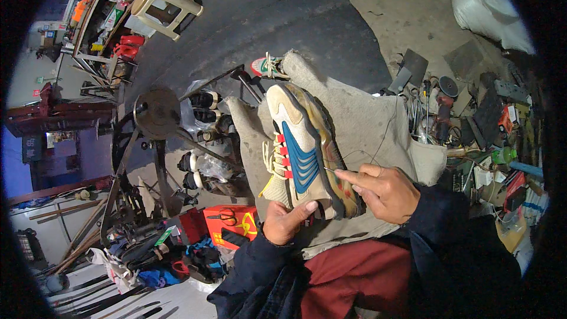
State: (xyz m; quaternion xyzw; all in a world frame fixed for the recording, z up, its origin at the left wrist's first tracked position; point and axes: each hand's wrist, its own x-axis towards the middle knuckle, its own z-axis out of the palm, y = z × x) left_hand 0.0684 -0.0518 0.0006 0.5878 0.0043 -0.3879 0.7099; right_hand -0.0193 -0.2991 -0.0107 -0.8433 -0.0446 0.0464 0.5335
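Head view: the left hand [286, 223] grips the heel end of one sneaker [309, 151], which has a mesh upper and ribbed blue panel [299, 164], lying sideways over a rough grey cloth [365, 113]. The right hand [384, 194], fingers partly folded, pinches one thin needle-like tool [329, 169] beside the thick sole [338, 190]; one dark thread [385, 133] curves nearby.

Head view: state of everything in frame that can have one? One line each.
Beige shoe: on its side, toe pointing away, sole facing right, laces threaded
Left hand grip: closed on the heel end
Right hand grip: closed, pinching a thin tool
Needle-like tool: tip by the sole edge, contact unclear
Dark thread: slack, curving
Grey cloth: spread beneath the shoe, creased
Plastic stool: upright
White sack: bulging
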